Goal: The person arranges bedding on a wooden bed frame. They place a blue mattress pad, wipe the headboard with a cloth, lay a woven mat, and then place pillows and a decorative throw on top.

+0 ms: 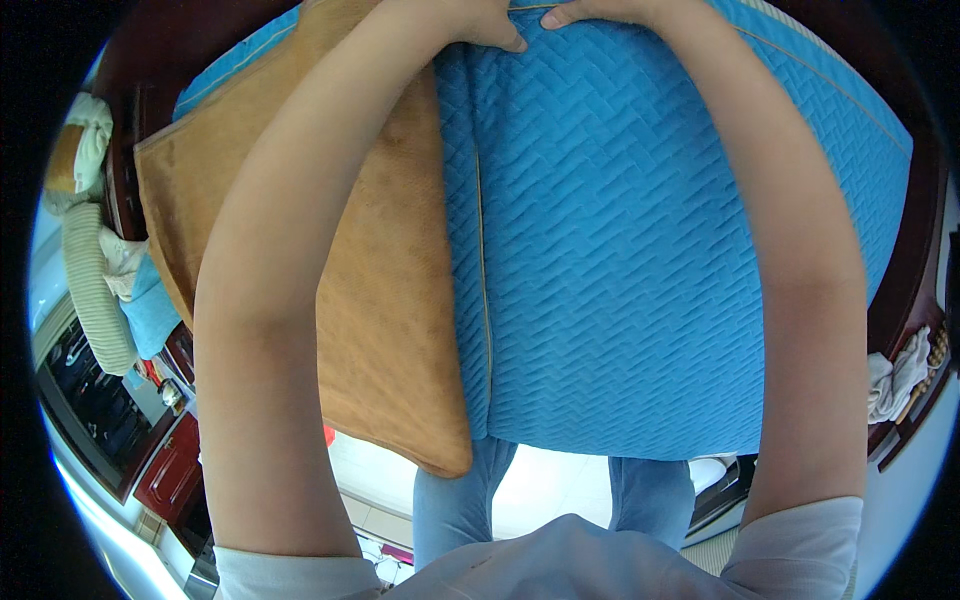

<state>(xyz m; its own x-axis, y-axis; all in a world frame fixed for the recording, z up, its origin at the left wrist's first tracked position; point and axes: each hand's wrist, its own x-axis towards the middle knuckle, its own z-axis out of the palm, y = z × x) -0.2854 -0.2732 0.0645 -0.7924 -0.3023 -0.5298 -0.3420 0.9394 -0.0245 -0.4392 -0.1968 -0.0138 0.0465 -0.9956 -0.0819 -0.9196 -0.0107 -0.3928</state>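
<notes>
A blue quilted cover [610, 270] with a thin pale piping line fills the middle and right. Across its left part lies a tan piece of cloth [400, 240] with a rounded corner. My left hand [485, 22] is at the far edge, its thumb pressed on the blue cover near the tan cloth. A short gap to the right, my right hand [610, 9] grips the same far edge, thumb pointing inward. The top of the view cuts off the other fingers of both hands. From the left hand a vertical fold runs down the blue cover.
Dark wood framing [905, 265] borders the cover on both sides. At left are a ribbed cream cushion [97, 285], a light blue cloth [150, 305] and a red-brown cabinet [168, 470]. White cloths [900, 375] lie at right. My jeans [450, 510] are just below the cover's near edge.
</notes>
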